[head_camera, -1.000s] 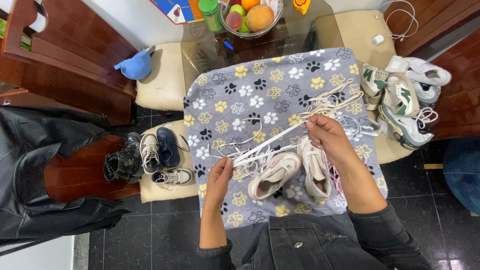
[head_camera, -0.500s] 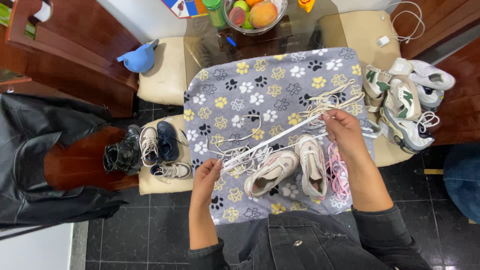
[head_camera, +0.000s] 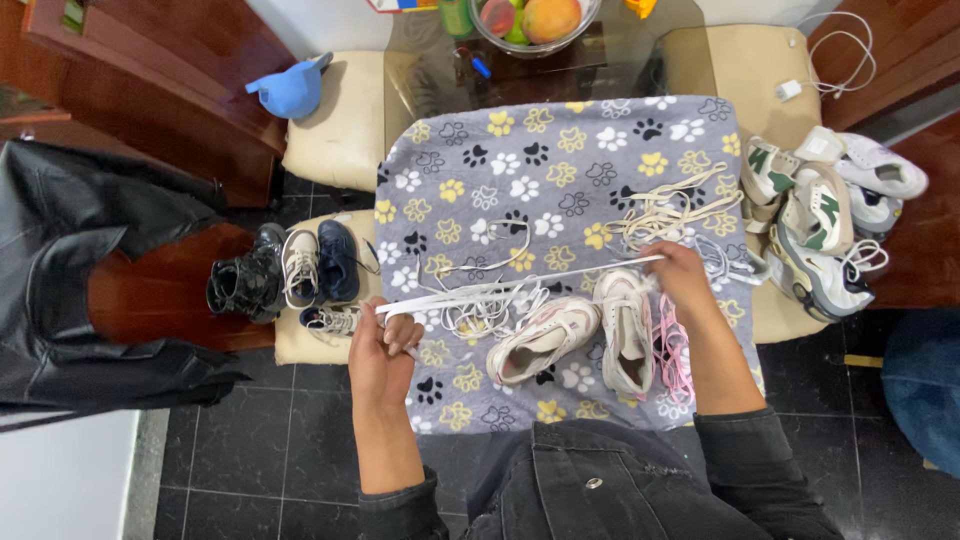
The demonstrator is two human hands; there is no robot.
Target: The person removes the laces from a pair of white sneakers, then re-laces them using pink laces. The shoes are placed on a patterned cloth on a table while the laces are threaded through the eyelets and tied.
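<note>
At the top edge of the view, part of a red and blue printed sheet and a green container are seen beside a glass bowl of fruit; their markings are too cut off to be made out. A small yellow object lies just right of the bowl.

A white shoelace is held stretched out between the two hands, running flat and slightly upward from left to right across a grey blanket printed with yellow, white and black paw shapes. The left hand is clenched around the lace's left end at the blanket's left edge; the right hand is pinched on its right end.

Just below the lace, a pair of white sneakers is laid on the blanket, with a tangle of white laces to their left and pink laces to their right. A heap of cream laces lies above the right hand.

White and green sneakers are piled on a cushion at the right. Dark and white shoes are set on a cushion at the left, near a black jacket. A blue cap rests on another cushion.
</note>
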